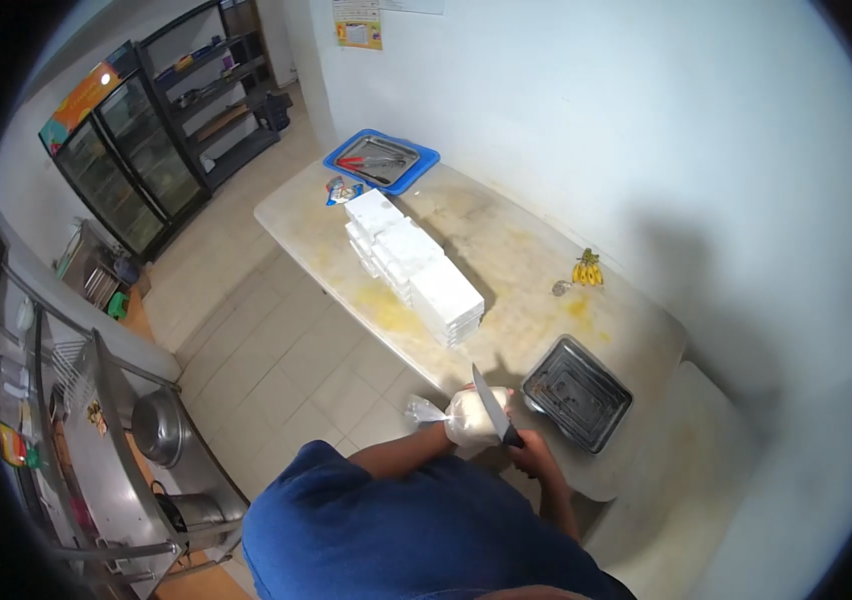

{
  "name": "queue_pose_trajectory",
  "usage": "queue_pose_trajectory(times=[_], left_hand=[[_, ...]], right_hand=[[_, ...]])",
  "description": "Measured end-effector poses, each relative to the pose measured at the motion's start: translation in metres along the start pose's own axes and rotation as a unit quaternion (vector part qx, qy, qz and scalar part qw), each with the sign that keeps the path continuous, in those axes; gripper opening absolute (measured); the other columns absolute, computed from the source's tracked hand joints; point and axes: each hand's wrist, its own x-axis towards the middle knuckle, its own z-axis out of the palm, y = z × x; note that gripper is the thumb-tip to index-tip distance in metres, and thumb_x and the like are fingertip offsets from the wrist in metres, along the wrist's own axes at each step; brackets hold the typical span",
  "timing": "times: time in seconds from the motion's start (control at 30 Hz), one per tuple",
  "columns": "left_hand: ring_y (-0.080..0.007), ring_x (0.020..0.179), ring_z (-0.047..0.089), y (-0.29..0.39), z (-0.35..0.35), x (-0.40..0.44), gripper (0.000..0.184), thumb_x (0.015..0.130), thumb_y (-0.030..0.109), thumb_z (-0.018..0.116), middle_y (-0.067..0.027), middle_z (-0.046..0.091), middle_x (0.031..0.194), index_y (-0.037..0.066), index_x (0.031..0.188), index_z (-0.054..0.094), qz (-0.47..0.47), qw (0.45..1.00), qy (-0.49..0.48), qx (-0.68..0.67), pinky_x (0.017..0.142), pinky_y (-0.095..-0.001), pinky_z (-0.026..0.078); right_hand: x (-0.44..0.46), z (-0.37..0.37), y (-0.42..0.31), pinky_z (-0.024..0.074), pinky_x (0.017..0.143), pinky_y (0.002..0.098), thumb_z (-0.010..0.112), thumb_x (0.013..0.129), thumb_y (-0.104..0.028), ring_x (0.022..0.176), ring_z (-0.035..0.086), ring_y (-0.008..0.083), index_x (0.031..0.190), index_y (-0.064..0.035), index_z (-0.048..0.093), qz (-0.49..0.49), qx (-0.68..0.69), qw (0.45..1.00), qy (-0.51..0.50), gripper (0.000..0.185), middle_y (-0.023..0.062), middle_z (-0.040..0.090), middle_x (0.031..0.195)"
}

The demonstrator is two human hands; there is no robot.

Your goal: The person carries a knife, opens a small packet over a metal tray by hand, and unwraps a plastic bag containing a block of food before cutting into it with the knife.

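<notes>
My left hand (pixel 447 433) is mostly hidden beneath a clear plastic bag (pixel 468 420) filled with something white, which it supports at the table's near edge. The bag's twisted, gathered end sticks out to the left. In my right hand (pixel 538 456) is a large kitchen knife (pixel 492 402) with a dark handle, my fingers wrapped round it. Its broad blade points up and away, lying across or just over the bag; whether it touches the plastic I cannot tell. Right of the knife sits a dark rectangular baking tray (pixel 586 395) with some residue in it.
Stacked white boxes (pixel 411 255) stand along the table (pixel 536 240). Beyond them lie a blue tray (pixel 426 160) holding a metal tray with red-handled utensils, and a small packet (pixel 344 191). Bananas (pixel 588 270) rest near the wall. Metal shelving with a pot (pixel 158 428) is at left.
</notes>
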Motion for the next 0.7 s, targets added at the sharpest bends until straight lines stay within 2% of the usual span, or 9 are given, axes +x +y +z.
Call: queue_pose_trajectory(times=[0.13, 0.17, 0.27, 0.33, 0.4, 0.5, 0.6, 0.63, 0.7], left_hand=[[-0.0437, 0.113, 0.055, 0.004, -0.004, 0.002, 0.072, 0.090, 0.053, 0.045, -0.0234, 0.055, 0.122, 0.005, 0.143, 0.040, -0.003, 0.995, 0.103, 0.011, 0.097, -0.0598, 0.043], [-0.0445, 0.112, 0.055, 0.004, -0.003, 0.001, 0.072, 0.089, 0.054, 0.045, -0.0234, 0.055, 0.122, 0.005, 0.143, 0.041, -0.019, 0.995, 0.085, -0.057, 0.097, -0.0601, 0.042], [-0.0445, 0.113, 0.054, 0.004, -0.012, 0.014, 0.073, 0.088, 0.055, 0.048, -0.0235, 0.054, 0.125, 0.006, 0.141, 0.043, -0.045, 0.996, -0.007, -0.081, 0.098, -0.0609, 0.041], [-0.0447, 0.115, 0.051, -0.003, -0.017, 0.014, 0.073, 0.087, 0.054, 0.056, -0.0227, 0.051, 0.125, 0.008, 0.141, 0.042, -0.017, 0.999, -0.010, -0.035, 0.095, -0.0598, 0.045], [-0.0437, 0.108, 0.055, -0.006, -0.011, 0.020, 0.074, 0.087, 0.053, 0.054, -0.0239, 0.053, 0.118, 0.006, 0.143, 0.039, -0.034, 0.998, -0.004, -0.046, 0.092, -0.0570, 0.048], [-0.0440, 0.108, 0.055, -0.005, -0.019, 0.025, 0.073, 0.087, 0.053, 0.053, -0.0237, 0.054, 0.116, 0.006, 0.142, 0.040, -0.029, 0.999, 0.014, -0.042, 0.089, -0.0560, 0.049], [-0.0412, 0.108, 0.054, 0.000, -0.004, 0.030, 0.066, 0.091, 0.051, 0.053, -0.0230, 0.054, 0.116, 0.008, 0.139, 0.043, -0.033, 0.999, 0.034, -0.005, 0.091, -0.0563, 0.048], [-0.0413, 0.108, 0.056, -0.001, 0.003, 0.031, 0.066, 0.090, 0.052, 0.051, -0.0236, 0.057, 0.116, 0.007, 0.138, 0.044, -0.029, 0.998, 0.047, 0.011, 0.091, -0.0556, 0.049], [-0.0397, 0.107, 0.061, 0.008, -0.012, 0.024, 0.064, 0.091, 0.052, 0.046, -0.0240, 0.061, 0.117, 0.005, 0.134, 0.047, -0.023, 0.994, 0.092, 0.058, 0.091, -0.0552, 0.050]], right_hand=[[-0.010, -0.003, 0.007, 0.0414, 0.042, 0.0288, 0.067, 0.084, -0.016, 0.050, 0.053, 0.0108, 0.085, -0.0045, 0.063, -0.006, 0.030, 0.999, 0.014, 0.012, 0.0014, 0.057, 0.064], [-0.016, -0.006, -0.003, 0.0412, 0.042, 0.0288, 0.067, 0.084, -0.016, 0.051, 0.053, 0.0106, 0.085, -0.0046, 0.063, -0.007, 0.030, 0.999, 0.018, 0.012, 0.0018, 0.057, 0.065], [-0.019, -0.010, -0.008, 0.0427, 0.041, 0.0291, 0.062, 0.083, -0.014, 0.049, 0.054, 0.0114, 0.087, -0.0032, 0.062, -0.035, 0.038, 0.999, 0.018, 0.011, 0.0029, 0.057, 0.063], [-0.016, -0.006, 0.000, 0.0443, 0.042, 0.0294, 0.061, 0.082, -0.013, 0.049, 0.055, 0.0122, 0.090, -0.0020, 0.063, -0.059, 0.019, 0.998, 0.023, 0.014, 0.0040, 0.058, 0.063], [-0.013, -0.001, 0.010, 0.0457, 0.044, 0.0299, 0.061, 0.081, -0.012, 0.050, 0.056, 0.0130, 0.095, -0.0012, 0.065, -0.077, -0.026, 0.996, 0.040, 0.018, 0.0056, 0.061, 0.065], [-0.016, 0.001, 0.006, 0.0476, 0.048, 0.0298, 0.061, 0.079, -0.012, 0.054, 0.058, 0.0141, 0.099, -0.0013, 0.066, -0.085, -0.017, 0.994, 0.069, 0.023, 0.0077, 0.064, 0.070], [0.004, 0.007, 0.046, 0.0495, 0.058, 0.0305, 0.061, 0.080, -0.013, 0.065, 0.061, 0.0127, 0.099, -0.0030, 0.066, -0.214, -0.051, 0.968, 0.123, 0.022, 0.0076, 0.065, 0.075], [-0.009, -0.002, 0.028, 0.0495, 0.068, 0.0321, 0.062, 0.080, -0.013, 0.074, 0.061, 0.0131, 0.098, -0.0025, 0.066, -0.175, -0.008, 0.981, 0.083, 0.022, 0.0082, 0.066, 0.080], [-0.025, -0.010, 0.002, 0.0490, 0.071, 0.0327, 0.063, 0.079, -0.013, 0.077, 0.061, 0.0142, 0.098, -0.0019, 0.065, -0.112, 0.068, 0.988, 0.081, 0.022, 0.0092, 0.066, 0.082]])
